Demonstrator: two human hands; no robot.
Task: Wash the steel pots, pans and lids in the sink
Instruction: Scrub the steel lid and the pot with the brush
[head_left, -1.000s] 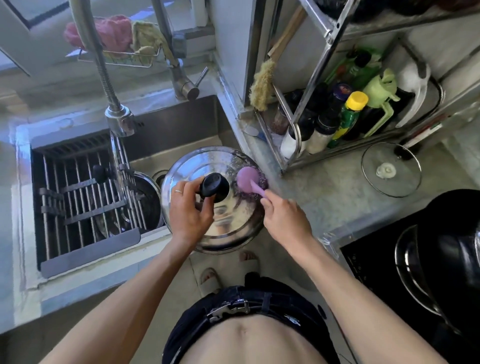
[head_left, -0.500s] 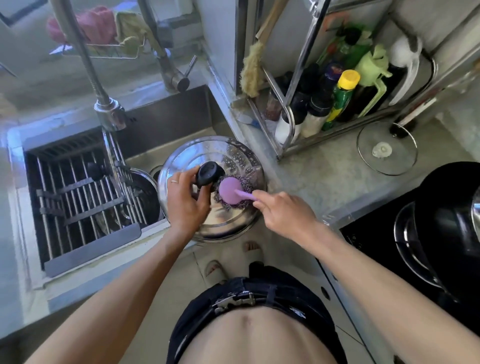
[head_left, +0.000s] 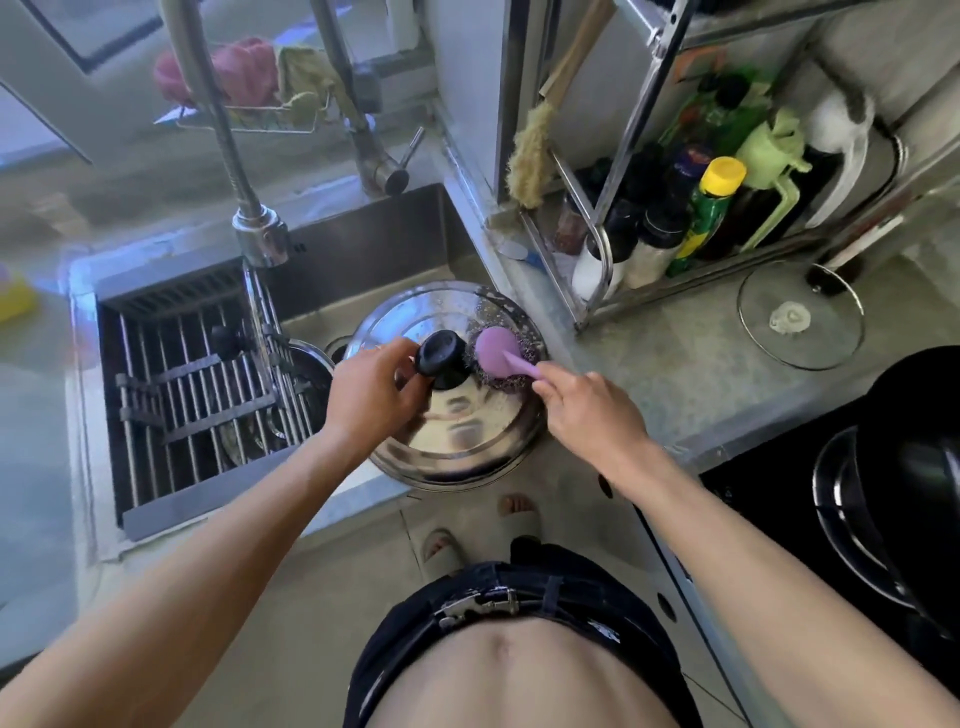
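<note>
Scrubber moved to lid rim; left hand pinches knob, right hand grips scrubber.

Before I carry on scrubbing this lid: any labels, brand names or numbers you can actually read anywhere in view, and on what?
No text is legible anywhere in this view.
Yellow-capped green bottle: label has print, too blurred to read.
Dark bottle with blue label: print too blurred to read.
Orange sticker on the rack: blurred, unreadable.
Steel lid, purple scrubber: no markings visible.
</note>
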